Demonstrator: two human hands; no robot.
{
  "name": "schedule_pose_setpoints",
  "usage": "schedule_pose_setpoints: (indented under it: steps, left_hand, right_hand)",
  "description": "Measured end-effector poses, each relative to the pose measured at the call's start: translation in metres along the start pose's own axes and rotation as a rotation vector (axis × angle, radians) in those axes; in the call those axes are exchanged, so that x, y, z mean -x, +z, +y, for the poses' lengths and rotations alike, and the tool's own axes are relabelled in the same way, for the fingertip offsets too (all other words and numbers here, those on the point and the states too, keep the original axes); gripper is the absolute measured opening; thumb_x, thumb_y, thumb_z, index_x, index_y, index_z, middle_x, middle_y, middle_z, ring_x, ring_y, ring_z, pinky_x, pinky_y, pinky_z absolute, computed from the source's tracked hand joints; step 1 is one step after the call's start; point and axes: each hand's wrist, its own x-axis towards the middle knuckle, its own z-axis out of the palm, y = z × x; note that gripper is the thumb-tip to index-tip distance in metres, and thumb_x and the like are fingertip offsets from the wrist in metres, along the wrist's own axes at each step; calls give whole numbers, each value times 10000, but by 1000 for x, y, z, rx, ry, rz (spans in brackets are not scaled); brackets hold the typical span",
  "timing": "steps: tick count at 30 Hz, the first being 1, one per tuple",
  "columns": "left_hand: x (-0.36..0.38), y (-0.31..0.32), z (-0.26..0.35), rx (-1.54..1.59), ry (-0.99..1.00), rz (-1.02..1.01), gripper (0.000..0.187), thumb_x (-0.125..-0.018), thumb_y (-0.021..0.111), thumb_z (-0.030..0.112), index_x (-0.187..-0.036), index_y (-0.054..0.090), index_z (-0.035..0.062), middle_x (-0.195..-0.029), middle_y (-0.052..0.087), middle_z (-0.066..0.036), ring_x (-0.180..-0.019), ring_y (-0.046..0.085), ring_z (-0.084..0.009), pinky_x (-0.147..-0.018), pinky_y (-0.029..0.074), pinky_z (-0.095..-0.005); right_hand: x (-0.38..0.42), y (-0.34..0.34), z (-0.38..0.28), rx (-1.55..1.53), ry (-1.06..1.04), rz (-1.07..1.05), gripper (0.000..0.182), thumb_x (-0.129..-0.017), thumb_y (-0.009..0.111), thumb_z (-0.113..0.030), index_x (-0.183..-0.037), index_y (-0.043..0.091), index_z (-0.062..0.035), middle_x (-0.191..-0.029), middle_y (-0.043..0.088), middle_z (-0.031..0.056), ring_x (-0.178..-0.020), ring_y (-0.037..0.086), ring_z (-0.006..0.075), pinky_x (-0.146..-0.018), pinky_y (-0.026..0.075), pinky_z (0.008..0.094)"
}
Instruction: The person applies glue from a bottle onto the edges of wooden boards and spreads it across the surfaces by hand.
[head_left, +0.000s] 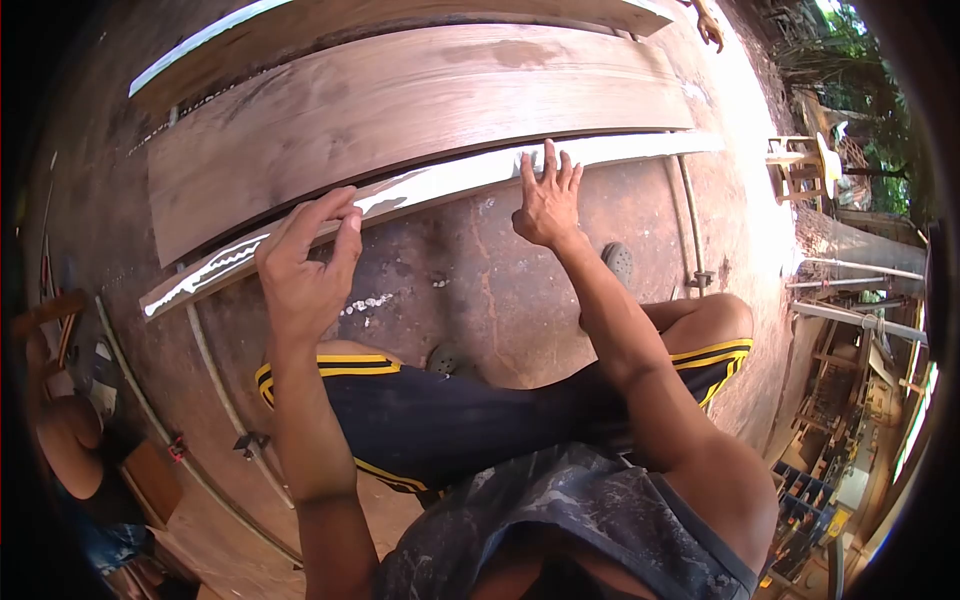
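Note:
A narrow wooden board (pixel 440 183) runs slantwise in front of me, its upper face streaked with something white and wet-looking, like glue. At its left part the white lies in a wavy line; bare wood shows through near the middle. My left hand (pixel 305 255) is closed at the board, with bent fingers over it and the thumb on the near side. Further right, my right hand (pixel 550 205) rests fingertips on the white-coated face, fingers spread. Just beyond lies a wide wooden panel (pixel 420 105), separated from the narrow board by a dark gap.
Another board (pixel 400 25) lies past the panel. Metal bar clamps (pixel 215 370) extend under the boards and across the floor. Another person's hand (pixel 709 30) shows at top right; a second person (pixel 75 450) sits at left. A stool (pixel 800 168) and tool-filled shelves (pixel 815 500) stand right.

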Motion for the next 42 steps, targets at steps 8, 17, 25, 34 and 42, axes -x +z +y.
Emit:
schedule_pose_setpoints:
  steps: [8,17,25,34,42]
  left_hand:
    - [-1,-8,-23,-17,12,131,211,-911,721,-3,-1120,733,-26,-924,766,-118,-807,725,-169,-765,560,-305]
    - [8,-17,-43,-46,-54,273,216,-926,742,51,-1127,741,-29,-930,778,-124,-868,727,-166,-817,556,-306]
    - [-5,2,-71,28,-136,399,211,-962,709,53,-1148,729,-45,-948,778,-129,-880,716,-151,-825,554,-290]
    - [-4,-5,-55,-26,-136,432,229,-983,678,34,-1185,700,-71,-977,779,-141,-905,717,-156,-847,557,-283]
    - [-3,-7,-28,-123,-148,457,228,-987,684,44,-1189,703,-61,-980,778,-132,-893,705,-145,-832,555,-278]
  right_hand:
    - [12,13,-188,-167,-640,264,708,-981,504,-272,-1633,298,-89,-1703,110,277,-1566,125,494,-1257,73,646]
    - [27,-14,-107,-61,-249,37,911,-874,582,-152,-1669,140,-121,-1706,-15,280,-1573,37,480,-1273,28,624]
    - [48,10,-195,-280,-699,258,826,-867,638,-199,-1625,314,-136,-1701,93,278,-1567,95,487,-1246,83,677]
    - [13,16,-91,-20,25,-41,873,-912,544,-214,-1654,118,-42,-1714,36,257,-1573,52,473,-1272,51,625]
    - [47,12,-195,-388,-581,281,963,-798,717,-353,-1614,298,-62,-1685,92,314,-1545,143,520,-1225,72,711]
